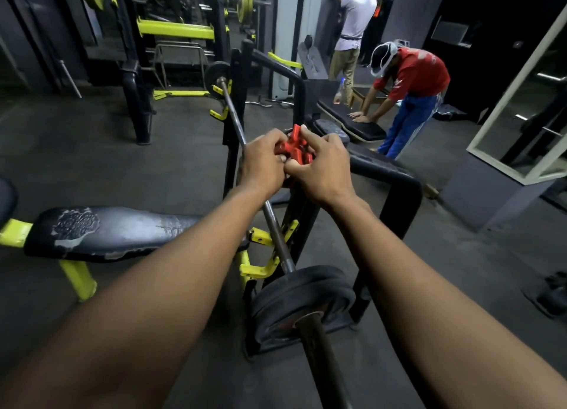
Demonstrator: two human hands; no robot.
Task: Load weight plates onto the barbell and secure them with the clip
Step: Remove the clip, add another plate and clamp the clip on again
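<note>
The steel barbell (277, 237) rests on the yellow hooks of a black bench rack and runs from the far left to the near bottom. Two black weight plates (302, 298) sit on its near sleeve, and one black plate (216, 74) sits on the far end. A red barbell clip (293, 148) is held above the bar's middle, not on the sleeve. My left hand (264, 161) and my right hand (322, 169) both grip the red clip, fingers wrapped around its handles.
A worn black bench pad (107, 232) on a yellow frame lies to the left. The black rack frame (399, 191) stands right of the bar. A person in red (411, 80) leans on another bench; a second person (352, 25) stands behind. A mirror (527, 102) stands right.
</note>
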